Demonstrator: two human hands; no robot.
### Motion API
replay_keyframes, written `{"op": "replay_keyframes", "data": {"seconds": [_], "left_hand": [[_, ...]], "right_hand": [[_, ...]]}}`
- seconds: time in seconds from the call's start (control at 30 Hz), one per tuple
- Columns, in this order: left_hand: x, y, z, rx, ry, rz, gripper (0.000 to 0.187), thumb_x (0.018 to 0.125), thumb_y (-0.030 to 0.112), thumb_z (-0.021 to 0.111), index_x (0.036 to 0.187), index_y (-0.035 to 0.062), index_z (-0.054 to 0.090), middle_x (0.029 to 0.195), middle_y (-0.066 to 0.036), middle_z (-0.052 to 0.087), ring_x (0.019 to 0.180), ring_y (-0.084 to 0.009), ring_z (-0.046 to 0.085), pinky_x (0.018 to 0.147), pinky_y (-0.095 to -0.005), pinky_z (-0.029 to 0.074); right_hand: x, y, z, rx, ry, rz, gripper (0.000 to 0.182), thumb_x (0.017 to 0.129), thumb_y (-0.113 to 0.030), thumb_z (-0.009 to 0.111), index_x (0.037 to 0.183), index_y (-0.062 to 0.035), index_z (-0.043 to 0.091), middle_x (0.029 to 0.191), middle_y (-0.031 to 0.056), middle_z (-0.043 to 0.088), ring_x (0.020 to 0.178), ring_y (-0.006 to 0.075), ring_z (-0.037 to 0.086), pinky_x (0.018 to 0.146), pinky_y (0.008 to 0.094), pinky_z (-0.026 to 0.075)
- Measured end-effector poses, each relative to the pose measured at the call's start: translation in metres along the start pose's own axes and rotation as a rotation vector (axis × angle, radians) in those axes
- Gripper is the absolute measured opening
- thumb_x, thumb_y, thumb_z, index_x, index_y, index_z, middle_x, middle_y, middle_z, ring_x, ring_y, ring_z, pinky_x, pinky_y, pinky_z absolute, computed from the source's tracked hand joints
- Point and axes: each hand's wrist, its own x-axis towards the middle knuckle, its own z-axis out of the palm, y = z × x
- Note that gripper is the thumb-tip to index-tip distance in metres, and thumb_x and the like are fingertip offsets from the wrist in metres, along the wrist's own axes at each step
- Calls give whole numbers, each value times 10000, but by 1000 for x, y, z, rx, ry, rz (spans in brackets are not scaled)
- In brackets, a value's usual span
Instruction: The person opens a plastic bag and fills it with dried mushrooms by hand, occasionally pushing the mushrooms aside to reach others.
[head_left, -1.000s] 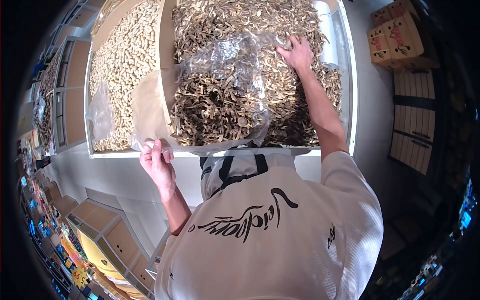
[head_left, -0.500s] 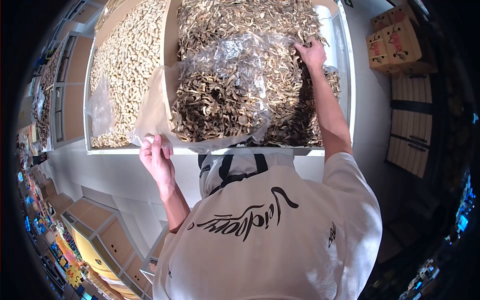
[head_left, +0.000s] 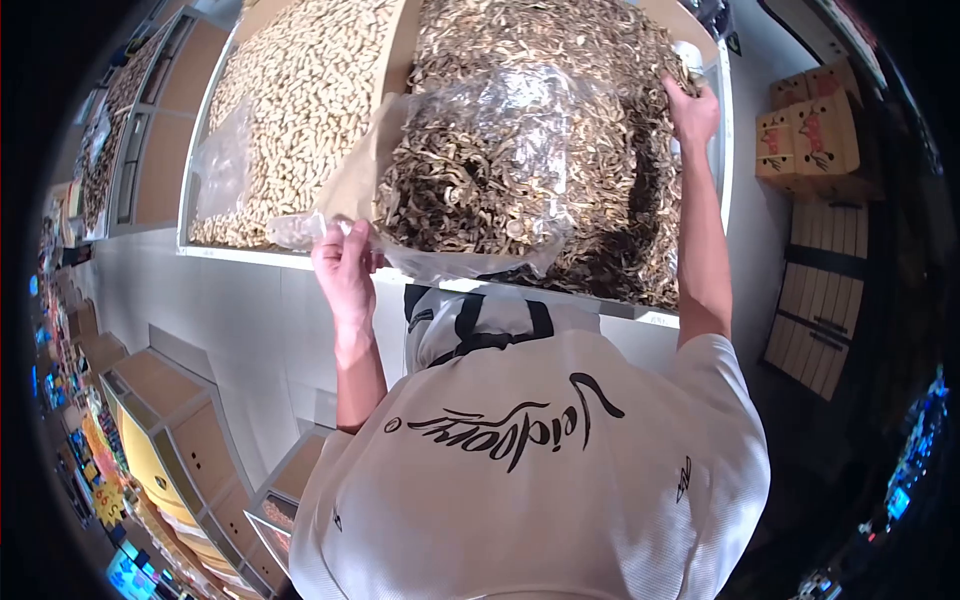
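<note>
Pinched between the fingers of my left hand is the edge of a clear plastic bag at the front rim of the display bin. The bag spreads to the right over a heap of dried brown strips. My right hand is at the right side of the bin, its fingers closed on some dried strips near a white roll. Left of a cardboard divider lie unshelled peanuts, with another piece of clear plastic on them.
The bin's white front rim runs just before my body. Printed cardboard boxes stand at the right above slatted crates. More display cabinets are at the lower left.
My right hand has moved right, towards the bin's side, and now grips dried strips. My left hand still pinches the bag edge. The view has shifted and tilted slightly.
</note>
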Motion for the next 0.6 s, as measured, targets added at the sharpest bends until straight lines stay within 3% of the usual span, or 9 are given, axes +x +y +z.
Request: {"op": "replay_keyframes", "data": {"seconds": [0.07, 0.13, 0.2, 0.33, 0.43, 0.47, 0.53, 0.57, 0.6], "left_hand": [[-3, 0, -1, -10, -23, 28, 217, 939, 66, 615, 756, 124, 514, 666, 16, 548, 511, -61, 454, 467, -221, 348], [-4, 2, 3, -2, -6, 50, 238, 952, 75, 617, 738, 95, 512, 587, 24, 487, 464, -65, 412, 455, -221, 339], [-5, 1, 1, -4, -26, 61, 240, 956, 82, 612, 739, 94, 510, 588, 20, 485, 469, -67, 415, 458, -225, 340], [-8, 0, -3, -11, -59, 60, 240, 962, 92, 605, 741, 87, 512, 597, 14, 487, 478, -74, 422, 467, -234, 345], [-10, 4, -3, -11, -59, 56, 245, 964, 89, 602, 737, 83, 511, 603, 14, 488, 486, -75, 427, 474, -235, 347], [-10, 4, -5, -6, -58, 51, 244, 964, 90, 603, 737, 83, 513, 605, 15, 491, 487, -73, 428, 474, -235, 348], [-11, 2, -7, 0, -56, 34, 243, 965, 93, 605, 738, 83, 517, 608, 17, 497, 489, -70, 431, 474, -236, 351], [-13, 1, -7, -4, -56, 24, 228, 966, 95, 606, 752, 84, 527, 614, 24, 500, 494, -61, 431, 483, -233, 364], [-15, 0, -8, -1, -60, 19, 221, 966, 97, 605, 759, 85, 531, 615, 26, 500, 495, -59, 430, 485, -232, 369]], "right_hand": [[-35, -53, -9, 116, -54, -95, 509, 698, -477, 837, 998, -74, 753, 825, 74, 730, 721, 170, 669, 675, 366, 511], [-65, -87, -7, 93, -227, 0, 452, 731, -447, 832, 1020, -110, 748, 814, 53, 718, 691, 121, 646, 632, 352, 508], [-101, -117, -3, 182, -379, -87, 410, 763, -450, 814, 1030, -149, 736, 751, 23, 693, 578, 39, 576, 502, 254, 481], [-164, -149, 49, 291, -610, -165, 376, 797, -438, 789, 1026, -144, 736, 621, -18, 594, 443, 34, 415, 401, 204, 344], [-190, -176, 79, 365, -735, -92, 471, 803, -471, 775, 1070, -89, 699, 554, -34, 505, 422, 26, 315, 377, 238, 261], [-190, -180, 80, 249, -907, -25, 539, 807, -470, 769, 1137, -56, 666, 702, 45, 623, 548, 91, 526, 492, 264, 449], [-207, -178, 114, 154, -802, -182, 579, 806, -459, 770, 1190, -46, 638, 957, 142, 685, 875, 231, 663, 797, 385, 552], [-210, -174, 117, 91, -811, -183, 631, 796, -449, 775, 1225, -18, 608, 1183, 191, 639, 1153, 323, 591, 1037, 490, 441], [-212, -171, 122, 101, -784, -180, 644, 797, -442, 774, 1241, -8, 598, 1206, 201, 627, 1165, 325, 586, 1039, 485, 443]]}}
